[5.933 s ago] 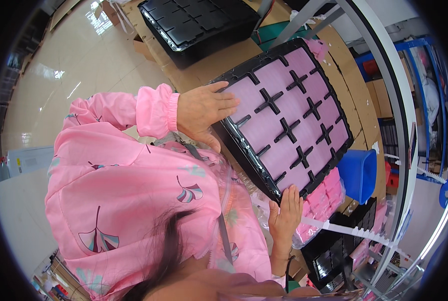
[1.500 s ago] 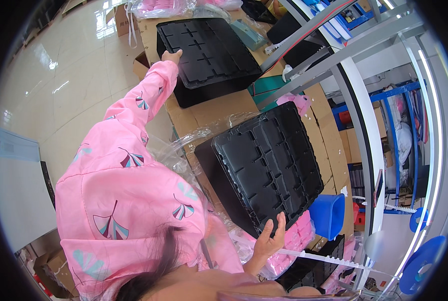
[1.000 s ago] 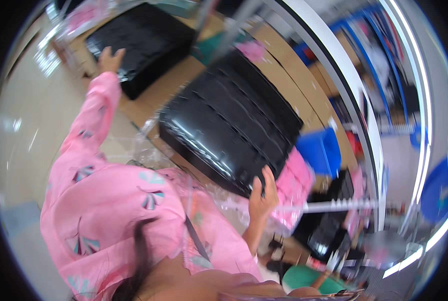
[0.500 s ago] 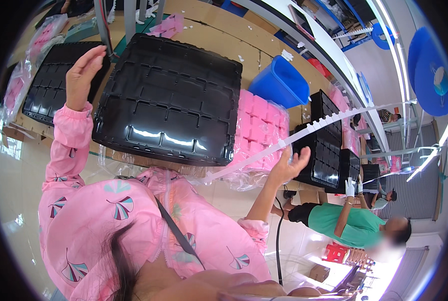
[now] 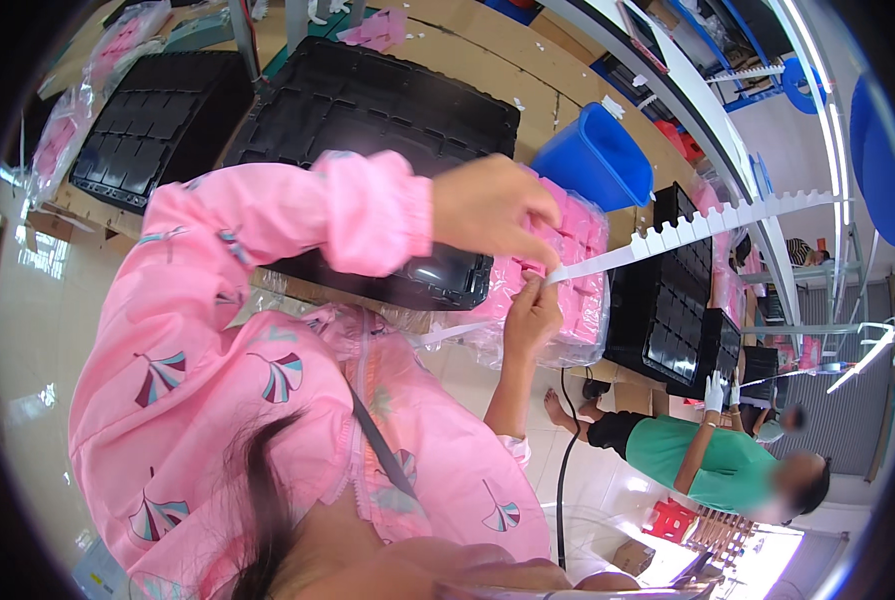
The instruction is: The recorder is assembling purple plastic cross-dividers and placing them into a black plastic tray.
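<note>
At head-view centre: white notched strip (image 5: 657, 241), pinched in the fingers of the right hand (image 5: 530, 320).
Strip seen crossing pink blocks (image 5: 582, 305) in clear plastic; left hand (image 5: 492, 208) blurred beside it, fingers curled, grip cannot be told.

The left hand (image 5: 497, 208), raised near the tray's ten o'clock side half a second ago, has swung across the tray (image 5: 367, 110) to its three o'clock side, fingers now bent down at the strip (image 5: 667, 235). The right hand (image 5: 532, 318), then spread open, now pinches there beside it. The tray, pink-filled in the earliest view, now shows a black top.
</note>
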Motion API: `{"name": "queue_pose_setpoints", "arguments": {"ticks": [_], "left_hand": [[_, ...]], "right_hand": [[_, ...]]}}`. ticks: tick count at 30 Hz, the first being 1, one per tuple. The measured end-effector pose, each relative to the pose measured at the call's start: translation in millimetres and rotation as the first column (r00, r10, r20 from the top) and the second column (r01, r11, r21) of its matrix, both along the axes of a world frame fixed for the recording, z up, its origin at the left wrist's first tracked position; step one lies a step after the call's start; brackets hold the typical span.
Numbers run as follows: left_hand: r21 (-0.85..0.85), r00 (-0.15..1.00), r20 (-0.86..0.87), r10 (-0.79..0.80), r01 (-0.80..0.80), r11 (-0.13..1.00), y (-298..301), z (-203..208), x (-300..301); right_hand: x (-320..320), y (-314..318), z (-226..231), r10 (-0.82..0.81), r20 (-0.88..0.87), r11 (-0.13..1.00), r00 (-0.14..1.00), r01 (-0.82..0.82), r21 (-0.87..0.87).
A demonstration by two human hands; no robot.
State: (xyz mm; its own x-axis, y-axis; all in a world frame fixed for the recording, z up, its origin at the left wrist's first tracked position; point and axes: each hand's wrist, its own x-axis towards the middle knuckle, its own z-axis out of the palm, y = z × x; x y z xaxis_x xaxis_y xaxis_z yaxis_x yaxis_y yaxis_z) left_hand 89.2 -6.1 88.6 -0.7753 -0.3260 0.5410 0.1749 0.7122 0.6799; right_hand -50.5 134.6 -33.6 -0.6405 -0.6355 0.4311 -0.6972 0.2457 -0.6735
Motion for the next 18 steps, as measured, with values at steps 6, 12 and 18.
{"name": "queue_pose_setpoints", "arguments": {"ticks": [6, 12, 18], "left_hand": [[-0.294, 0.974, 0.196, 0.117, -0.055, 0.954, 25.5, -14.8, -45.7], [-0.101, 0.989, 0.140, 0.043, -0.029, 0.994, 7.6, -18.6, -38.9], [0.316, 0.991, 0.064, -0.117, 0.091, 0.944, -9.4, -29.0, -19.6]], "right_hand": [[37.5, 0.3, 15.4, 0.044, -0.347, 0.995, 0.937, -0.010, 0.099], [58.3, 3.4, 29.0, 0.156, -0.204, 0.988, 0.967, -0.157, 0.008], [56.3, 10.9, 34.0, 0.225, -0.110, 0.957, 0.968, -0.241, -0.163]]}}
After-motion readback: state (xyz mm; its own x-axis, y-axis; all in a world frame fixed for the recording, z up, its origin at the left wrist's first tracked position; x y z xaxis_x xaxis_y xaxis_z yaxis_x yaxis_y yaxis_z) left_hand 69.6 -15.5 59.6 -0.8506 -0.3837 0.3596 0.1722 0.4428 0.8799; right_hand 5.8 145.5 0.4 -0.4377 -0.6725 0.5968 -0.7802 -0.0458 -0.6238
